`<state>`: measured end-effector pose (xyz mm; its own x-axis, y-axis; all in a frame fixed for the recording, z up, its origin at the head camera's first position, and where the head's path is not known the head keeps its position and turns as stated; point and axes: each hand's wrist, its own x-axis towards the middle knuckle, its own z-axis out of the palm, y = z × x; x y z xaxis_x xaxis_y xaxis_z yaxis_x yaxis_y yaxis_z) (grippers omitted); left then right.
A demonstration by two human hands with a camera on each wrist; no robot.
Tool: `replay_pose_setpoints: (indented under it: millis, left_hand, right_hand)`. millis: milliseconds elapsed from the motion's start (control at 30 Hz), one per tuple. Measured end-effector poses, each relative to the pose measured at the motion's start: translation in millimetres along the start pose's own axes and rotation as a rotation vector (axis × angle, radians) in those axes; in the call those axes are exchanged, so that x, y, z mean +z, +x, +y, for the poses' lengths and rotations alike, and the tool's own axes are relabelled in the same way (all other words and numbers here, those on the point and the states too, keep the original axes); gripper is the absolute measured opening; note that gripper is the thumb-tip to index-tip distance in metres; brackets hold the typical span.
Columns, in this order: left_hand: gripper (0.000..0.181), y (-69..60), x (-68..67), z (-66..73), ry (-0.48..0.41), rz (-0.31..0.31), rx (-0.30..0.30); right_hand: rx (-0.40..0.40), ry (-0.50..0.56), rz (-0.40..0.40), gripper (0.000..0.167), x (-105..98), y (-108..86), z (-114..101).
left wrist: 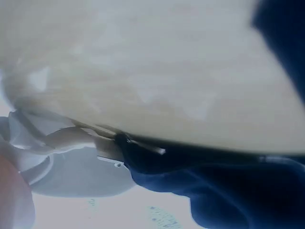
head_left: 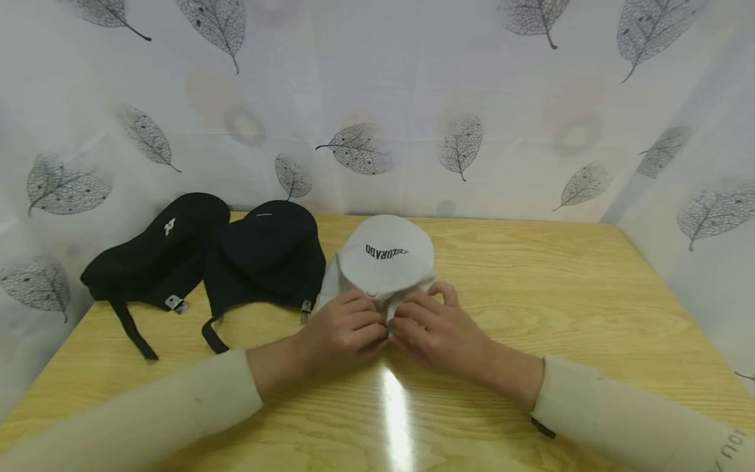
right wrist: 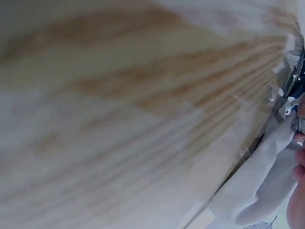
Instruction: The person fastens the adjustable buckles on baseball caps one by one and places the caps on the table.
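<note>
A white cap with dark lettering lies on the table in the head view, its near edge between both hands. The left hand pinches that edge from the left with curled fingers. From the right, the right hand grips the same part, its fingertips close to the left ones. What lies between the fingertips is mostly hidden. In the left wrist view the white cap is beside the dark cap. At the right border of the right wrist view, fingers hold the white cap near a small metal piece.
A navy cap lies left of the white one, and a black cap with a white emblem lies farther left. Both have loose straps and metal buckles. A leaf-patterned curtain stands behind the wooden table.
</note>
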<state>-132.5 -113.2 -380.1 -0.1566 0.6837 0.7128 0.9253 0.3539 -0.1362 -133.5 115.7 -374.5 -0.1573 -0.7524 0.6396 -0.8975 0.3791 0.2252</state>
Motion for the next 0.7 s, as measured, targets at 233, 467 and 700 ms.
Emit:
replay_pose_setpoints:
  millis: [233,467,700]
  left_hand:
    - [0.013,8.7,-5.1,9.9,-0.088,0.035,-0.197]
    - [0.015,15.5,-4.7,23.0,-0.297,0.106,-0.577]
    - [0.013,18.3,-6.3,22.4,-0.316,0.096,-0.629]
  right_hand:
    - [0.033,-0.019,0.016,0.025,-3,-1.7,2]
    - [0.096,0.005,-0.003,0.028,-6,-5.6,5]
    - [0.091,0.05,0.06,0.023,-6,-5.9,6]
